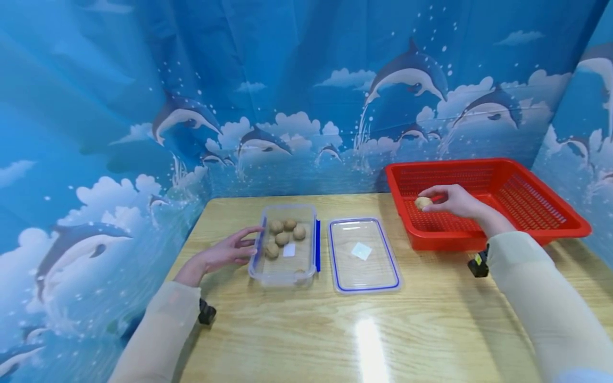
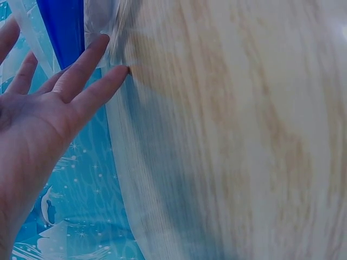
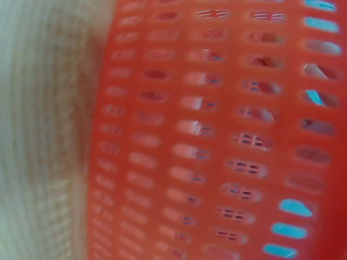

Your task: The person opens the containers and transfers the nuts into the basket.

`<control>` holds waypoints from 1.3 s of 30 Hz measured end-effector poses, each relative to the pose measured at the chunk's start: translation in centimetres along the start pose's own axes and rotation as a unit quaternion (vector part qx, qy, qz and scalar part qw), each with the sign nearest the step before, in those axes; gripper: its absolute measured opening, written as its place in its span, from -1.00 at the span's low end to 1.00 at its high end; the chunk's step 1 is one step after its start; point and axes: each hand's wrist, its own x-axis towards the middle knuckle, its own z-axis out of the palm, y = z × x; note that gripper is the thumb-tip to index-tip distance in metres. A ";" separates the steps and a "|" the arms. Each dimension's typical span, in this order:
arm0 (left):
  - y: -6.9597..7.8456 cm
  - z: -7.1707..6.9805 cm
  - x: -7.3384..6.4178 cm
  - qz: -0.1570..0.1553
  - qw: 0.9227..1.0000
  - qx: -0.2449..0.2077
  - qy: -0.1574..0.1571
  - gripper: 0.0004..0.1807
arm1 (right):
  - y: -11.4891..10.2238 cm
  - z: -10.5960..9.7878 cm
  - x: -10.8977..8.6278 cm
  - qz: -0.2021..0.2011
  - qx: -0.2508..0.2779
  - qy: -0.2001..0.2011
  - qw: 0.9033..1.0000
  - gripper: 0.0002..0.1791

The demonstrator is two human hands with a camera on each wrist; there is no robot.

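Observation:
At the right of the head view my right hand pinches a walnut between thumb and fingers, over the near left part of the red basket. On the left, my left hand reaches to the side of a clear plastic container, fingertips right at its left wall and fingers extended. Several walnuts lie inside that container. In the left wrist view the hand shows spread, fairly straight fingers beside the container's blue clasp. The right wrist view shows the slotted basket wall and a sleeve; the hand itself is hidden there.
A clear lid with a blue seal lies flat on the wooden table, between container and basket. The container's blue clasp flap sticks out on its right side. A dolphin-print curtain stands behind the table and along both sides.

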 end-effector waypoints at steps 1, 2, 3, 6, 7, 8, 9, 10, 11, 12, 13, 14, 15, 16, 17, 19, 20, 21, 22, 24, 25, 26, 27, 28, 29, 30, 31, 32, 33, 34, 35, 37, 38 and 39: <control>0.0 0.0 0.0 0.001 1.000 -0.001 -0.001 -0.28 | 0.3 0.1 0.1 0.000 -0.001 -0.006 1.000 -0.39; 0.0 0.0 0.0 0.002 1.000 -0.001 -0.003 -0.28 | 0.5 0.2 0.2 0.000 -0.003 -0.011 1.000 -0.40; -0.1 0.0 0.0 0.003 1.000 -0.003 -0.004 -0.28 | 0.8 0.2 0.3 0.001 -0.002 -0.016 1.000 -0.40; -0.2 0.0 0.0 0.006 1.000 -0.005 -0.005 -0.27 | 1.3 0.6 0.5 0.007 -0.009 -0.028 1.000 -0.40; -0.2 0.0 0.0 0.007 1.000 -0.005 -0.006 -0.26 | 1.5 0.7 0.6 0.008 -0.011 -0.034 0.999 -0.40; -0.2 0.0 0.0 0.008 1.000 -0.006 -0.006 -0.26 | 1.7 0.8 0.6 0.009 -0.013 -0.040 0.999 -0.40; -0.2 0.0 0.0 0.009 1.000 -0.007 -0.007 -0.26 | 1.8 0.9 0.6 0.007 -0.016 -0.047 0.999 -0.40; -0.2 0.0 0.0 0.009 1.000 -0.008 -0.007 -0.26 | 1.9 1.0 0.7 0.007 -0.019 -0.053 0.998 -0.40; -0.2 0.1 -0.1 0.010 1.000 -0.008 -0.008 -0.25 | 2.0 1.0 0.7 0.007 -0.018 -0.060 0.998 -0.40; -0.2 0.1 -0.1 0.010 1.000 -0.008 -0.008 -0.25 | 2.1 1.1 0.7 0.008 -0.021 -0.066 0.998 -0.41; -0.1 0.1 -0.1 0.011 1.000 -0.008 -0.009 -0.25 | 2.2 1.1 0.8 0.008 -0.025 -0.073 0.997 -0.41; -0.1 0.1 -0.1 0.011 1.000 -0.007 -0.009 -0.25 | 2.3 1.2 0.8 0.009 -0.026 -0.079 0.997 -0.42; -0.1 0.2 -0.1 0.011 1.000 -0.006 -0.009 -0.25 | 2.3 1.2 0.8 0.009 -0.029 -0.084 0.996 -0.42; 0.0 0.2 -0.1 0.011 1.000 -0.004 -0.008 -0.25 | 2.3 1.3 0.8 0.010 -0.032 -0.089 0.995 -0.42; 0.0 0.2 -0.2 0.011 1.000 -0.003 -0.008 -0.25 | 2.2 1.4 0.8 0.009 -0.035 -0.094 0.995 -0.42; 0.0 0.2 -0.2 0.012 1.000 -0.002 -0.007 -0.26 | 2.1 1.5 0.9 0.008 -0.043 -0.100 0.994 -0.42; 0.1 0.2 -0.2 0.012 1.000 -0.002 -0.007 -0.26 | 2.0 1.5 0.9 0.008 -0.046 -0.101 0.994 -0.43; 0.1 0.2 -0.2 0.013 1.000 -0.003 -0.007 -0.26 | 1.9 1.6 0.9 0.007 -0.050 -0.103 0.993 -0.43; 0.1 0.2 -0.2 0.013 1.000 -0.003 -0.007 -0.26 | 1.8 1.6 0.9 0.009 -0.053 -0.103 0.993 -0.44; 0.0 0.2 -0.2 0.014 1.000 -0.002 -0.009 -0.26 | 1.8 1.6 0.8 0.012 -0.058 -0.106 0.993 -0.45; 0.0 0.2 -0.2 0.015 1.000 -0.002 -0.010 -0.25 | 1.7 1.7 0.8 0.013 -0.061 -0.107 0.992 -0.45; 0.0 0.2 -0.2 0.015 1.000 -0.002 -0.010 -0.26 | 1.7 1.7 0.8 0.016 -0.063 -0.108 0.992 -0.46; -0.1 0.2 -0.2 0.015 1.000 -0.001 -0.010 -0.26 | 1.6 1.6 0.8 0.018 -0.064 -0.109 0.992 -0.45; -0.1 0.1 -0.2 0.015 1.000 0.000 -0.011 -0.26 | 1.7 1.6 0.8 0.021 -0.064 -0.109 0.992 -0.45; -0.1 0.1 -0.2 0.015 1.000 0.000 -0.011 -0.26 | 1.7 1.6 0.8 0.021 -0.064 -0.110 0.992 -0.44; -0.1 0.1 -0.2 0.014 1.000 -0.001 -0.010 -0.26 | 1.6 1.6 0.9 0.026 -0.061 -0.109 0.992 -0.44; -0.1 0.1 -0.2 0.015 1.000 -0.001 -0.011 -0.26 | 1.7 1.6 0.9 0.026 -0.061 -0.109 0.992 -0.43; -0.1 0.1 -0.1 0.015 1.000 -0.001 -0.011 -0.26 | 1.7 1.6 0.9 0.028 -0.060 -0.109 0.992 -0.43; -0.1 0.1 -0.1 0.015 1.000 0.000 -0.010 -0.26 | 1.7 1.6 0.9 0.028 -0.060 -0.110 0.992 -0.42; -0.1 0.0 -0.1 0.014 1.000 -0.001 -0.010 -0.27 | 1.7 1.6 0.9 0.028 -0.060 -0.109 0.992 -0.42; -0.1 0.0 -0.1 0.014 1.000 -0.001 -0.010 -0.27 | 1.7 1.6 0.9 0.027 -0.059 -0.110 0.992 -0.42; -0.1 0.0 -0.1 0.014 1.000 -0.001 -0.010 -0.27 | 1.7 1.6 1.0 0.027 -0.058 -0.110 0.992 -0.40; -0.1 0.0 -0.1 0.014 1.000 -0.001 -0.010 -0.27 | 1.7 1.7 1.0 0.026 -0.056 -0.110 0.992 -0.39; -0.1 0.0 -0.2 0.013 1.000 -0.001 -0.010 -0.27 | 1.7 1.7 1.0 0.024 -0.056 -0.110 0.992 -0.38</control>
